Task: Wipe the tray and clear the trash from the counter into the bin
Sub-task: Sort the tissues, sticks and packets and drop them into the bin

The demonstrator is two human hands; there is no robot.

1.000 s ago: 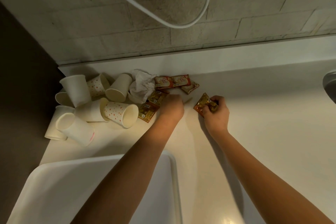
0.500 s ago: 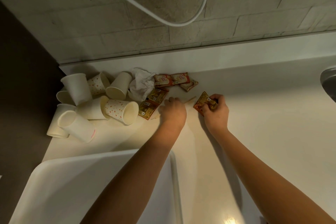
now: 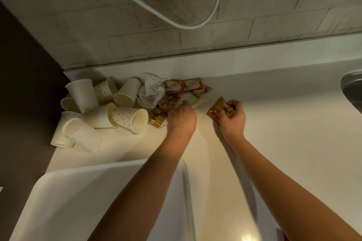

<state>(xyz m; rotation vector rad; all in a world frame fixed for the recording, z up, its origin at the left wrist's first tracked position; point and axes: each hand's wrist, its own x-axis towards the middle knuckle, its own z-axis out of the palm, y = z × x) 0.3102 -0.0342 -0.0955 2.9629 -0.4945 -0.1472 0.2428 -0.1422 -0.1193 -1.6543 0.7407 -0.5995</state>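
Now the left hand [image 3: 183, 116] has edged slightly back toward the person since a second ago, its curled fingers pinching a thin, pale wooden stick [image 3: 199, 102] whose tip pokes out beyond the knuckles. The right hand [image 3: 233, 118] stays put, its fingers clamped on two crinkled, glossy orange-brown sachets [image 3: 216, 108]. Just left of the left fingers lie two more gold-brown sachets [image 3: 163, 109]; beyond them, three red-and-cream sachets [image 3: 184, 85] and one crumpled white tissue [image 3: 151, 92]. Farther left, about eight paper cups [image 3: 128, 119] lie in a tumbled heap, some plain white, two dotted orange. One smooth white plastic tray [image 3: 94, 191] with rounded corners sits on the pale bench [image 3: 293, 143], nearer the person than both hands.
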